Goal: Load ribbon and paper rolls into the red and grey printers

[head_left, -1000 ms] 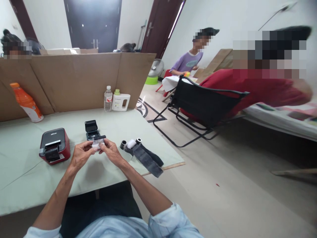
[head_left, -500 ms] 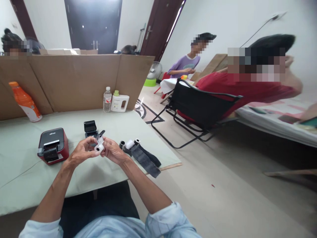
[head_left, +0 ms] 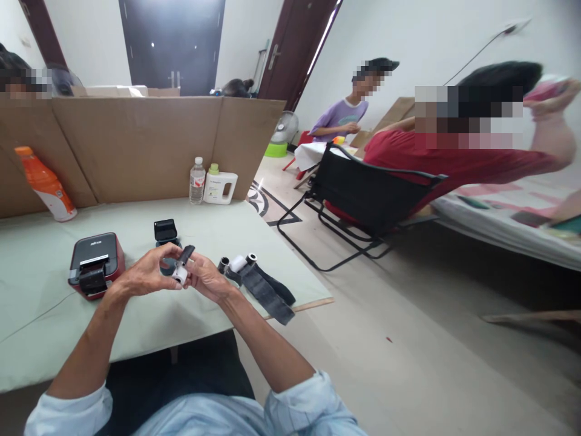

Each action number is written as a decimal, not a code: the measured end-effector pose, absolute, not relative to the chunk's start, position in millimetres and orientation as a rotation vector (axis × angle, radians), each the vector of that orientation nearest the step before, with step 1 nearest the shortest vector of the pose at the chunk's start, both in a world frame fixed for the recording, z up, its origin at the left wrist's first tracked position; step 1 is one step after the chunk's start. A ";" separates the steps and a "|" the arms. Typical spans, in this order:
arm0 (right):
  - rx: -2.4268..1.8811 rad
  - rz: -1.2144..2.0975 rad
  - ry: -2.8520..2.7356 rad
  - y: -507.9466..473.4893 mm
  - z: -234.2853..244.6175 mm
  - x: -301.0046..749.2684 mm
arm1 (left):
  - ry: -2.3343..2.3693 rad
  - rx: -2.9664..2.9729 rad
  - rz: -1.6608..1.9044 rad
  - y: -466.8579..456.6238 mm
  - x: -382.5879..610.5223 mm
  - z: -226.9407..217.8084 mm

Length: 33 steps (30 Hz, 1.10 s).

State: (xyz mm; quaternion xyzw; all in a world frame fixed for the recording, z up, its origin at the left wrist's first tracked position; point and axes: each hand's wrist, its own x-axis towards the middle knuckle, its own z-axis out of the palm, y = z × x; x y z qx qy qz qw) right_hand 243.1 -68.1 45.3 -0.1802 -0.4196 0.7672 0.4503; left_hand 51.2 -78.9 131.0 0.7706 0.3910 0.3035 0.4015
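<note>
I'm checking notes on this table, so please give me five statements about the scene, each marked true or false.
1. The left hand and right hand are both at the small white-and-dark part. True.
2. The orange bottle is right of the clear bottle in the picture. False: it is left of the clear bottle.
3. The black ribbon lies right of the right hand. True.
4. The small black case is shut. False: it stands open.
5. The red-and-black machine is on the floor. False: it is on the table.
</note>
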 end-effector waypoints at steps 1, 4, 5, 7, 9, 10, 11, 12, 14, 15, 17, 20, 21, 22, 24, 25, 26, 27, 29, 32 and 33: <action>-0.447 1.879 -1.007 -68.1 45.2 243.1 | 1.015 1.948 0.780 -80.8 51.6 129.4; -0.461 1.805 -0.950 -67.3 43.6 243.1 | 1.135 1.929 0.885 -89.6 56.0 122.3; -0.471 1.777 -0.946 -66.5 42.5 243.1 | 1.168 1.932 0.933 -92.8 58.2 119.8; -0.502 1.723 -0.944 -64.4 39.5 243.0 | 1.211 1.962 1.014 -98.5 62.7 115.2; -0.548 1.667 -0.966 -62.0 36.5 242.9 | 1.222 2.003 1.057 -102.2 66.0 111.4; -0.577 1.635 -0.997 -60.9 35.5 243.0 | 1.223 2.016 1.068 -103.1 66.8 109.8; -0.608 1.593 -1.044 -60.0 35.1 243.1 | 1.229 2.026 1.077 -103.4 67.1 108.4; -0.639 1.535 -1.101 -59.4 35.4 243.4 | 1.238 2.032 1.086 -103.3 66.8 107.2; -0.711 1.368 -1.227 -59.1 38.3 244.4 | 1.250 2.050 1.085 -102.3 65.0 105.2; -0.746 1.266 -1.289 -59.3 40.7 245.3 | 1.247 2.063 1.074 -101.7 63.7 104.2; -0.788 1.044 -1.421 -59.8 46.1 247.6 | 1.230 2.085 1.039 -100.8 61.1 102.3; -0.739 0.762 -1.639 -59.6 53.2 251.9 | 1.218 2.103 0.986 -100.5 58.3 99.2; -0.711 0.693 -1.706 -59.1 54.7 253.4 | 1.212 2.107 0.971 -100.7 57.8 98.0; -0.690 0.639 -1.766 -58.5 55.8 254.8 | 1.200 2.111 0.958 -101.1 57.4 96.9; -0.667 0.552 -1.865 -57.7 56.7 257.2 | 1.178 2.109 0.934 -102.1 56.7 94.4; -0.658 0.508 -1.909 -57.6 56.6 258.2 | 1.174 2.104 0.924 -102.8 56.2 92.9; -0.647 0.461 -1.946 -58.1 56.3 259.1 | 1.174 2.100 0.915 -103.5 55.6 91.2; -0.635 0.415 -1.980 -59.0 55.7 260.1 | 1.174 2.096 0.907 -104.4 54.8 89.1; -0.614 0.323 -2.029 -62.5 54.2 262.0 | 1.166 2.091 0.894 -106.2 53.0 84.0; -0.598 0.241 -2.072 -69.5 52.1 265.2 | 1.139 2.082 0.885 -108.8 49.7 75.0; -0.597 0.229 -2.080 -71.3 51.7 266.2 | 1.135 2.084 0.884 -109.1 48.4 72.4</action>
